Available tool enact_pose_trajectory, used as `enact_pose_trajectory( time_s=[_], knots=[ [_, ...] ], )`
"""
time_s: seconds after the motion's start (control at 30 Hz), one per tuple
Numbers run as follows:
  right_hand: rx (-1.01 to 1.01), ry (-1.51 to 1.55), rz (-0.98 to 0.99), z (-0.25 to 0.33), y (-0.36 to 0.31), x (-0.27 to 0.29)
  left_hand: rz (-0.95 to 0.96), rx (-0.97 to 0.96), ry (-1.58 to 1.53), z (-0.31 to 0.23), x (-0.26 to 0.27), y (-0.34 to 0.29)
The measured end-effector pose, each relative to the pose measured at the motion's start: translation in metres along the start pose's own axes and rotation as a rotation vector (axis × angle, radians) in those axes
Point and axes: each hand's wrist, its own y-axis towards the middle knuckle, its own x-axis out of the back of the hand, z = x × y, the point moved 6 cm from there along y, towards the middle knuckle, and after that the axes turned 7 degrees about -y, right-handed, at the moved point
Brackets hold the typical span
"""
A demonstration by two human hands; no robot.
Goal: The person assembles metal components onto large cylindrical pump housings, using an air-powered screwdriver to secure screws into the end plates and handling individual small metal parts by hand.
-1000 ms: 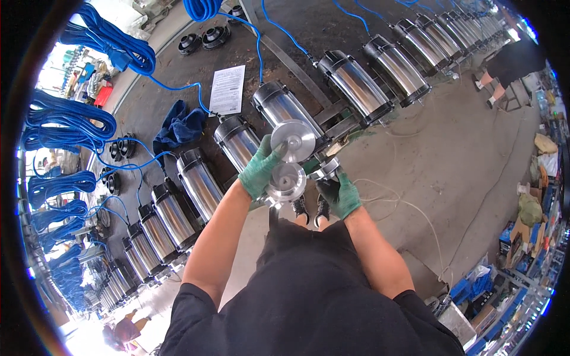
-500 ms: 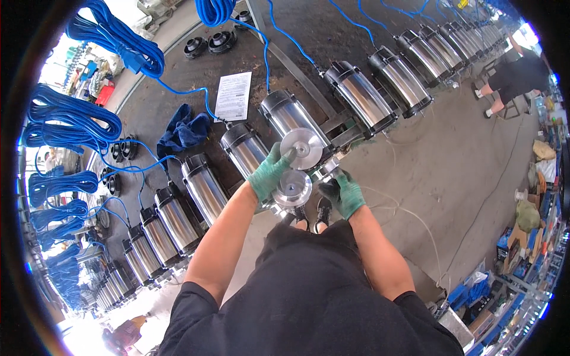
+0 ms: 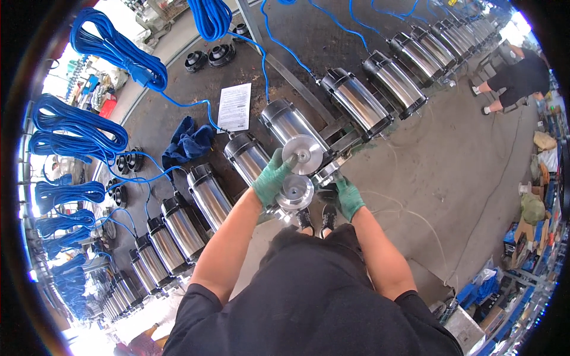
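Largest item: the dark tabletop [image 3: 323,50], running from near left to far right, bare in patches and worn. Along its edge stands a row of cylindrical steel motors, the closest being the motor [image 3: 291,123] directly beyond the hands. Blue cables rise from the motors' black caps; a coiled cable [image 3: 211,18] hangs at the far side.

The left hand [image 3: 273,176], in a green glove, grasps the far metal disc [image 3: 304,154], its thumb lying on the face. The near metal disc [image 3: 296,191] sits just beside it, at the same fingers; what supports it underneath is hidden. The right hand [image 3: 348,197], likewise gloved, appears to pinch a flanged metal collar [image 3: 327,172] to the right of the discs; its underside is not visible.

Step in hand, as judged: loose machined parts are being handled at the motor's end. The next move calls for a steady hold on the rims, as smooth metal could slip.

Writing: the printed sheet [image 3: 234,107] left of the motor is too small to read. No brand or label is legible.
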Motion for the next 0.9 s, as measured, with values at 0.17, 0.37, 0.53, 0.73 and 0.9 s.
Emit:
enact_pose_trajectory(
  time_s=[0.17, 0.37, 0.53, 0.73, 0.9],
  knots=[
    [0.390, -0.438, -0.200, 0.088, -0.039, 0.007, 0.132, -0.103, -0.115, -0.005, -0.013, -0.014],
    [-0.123, 0.334, 0.366, 0.163, -0.095, -0.023, 0.477, -0.115, 0.142, -0.036, -0.070, -0.025],
    [0.050, -0.005, 0.582, 0.189, -0.114, 0.004, 0.723, -0.154, 0.711, -0.058, -0.116, -0.014],
    [0.032, 0.254, 0.656, 0.184, -0.111, 0.046, 0.826, -0.118, 1.022, -0.065, -0.174, 0.022],
    [0.172, 0.463, 0.432, 0.171, -0.085, 0.106, 0.551, 0.022, 0.746, -0.048, -0.179, 0.070]
  ],
)
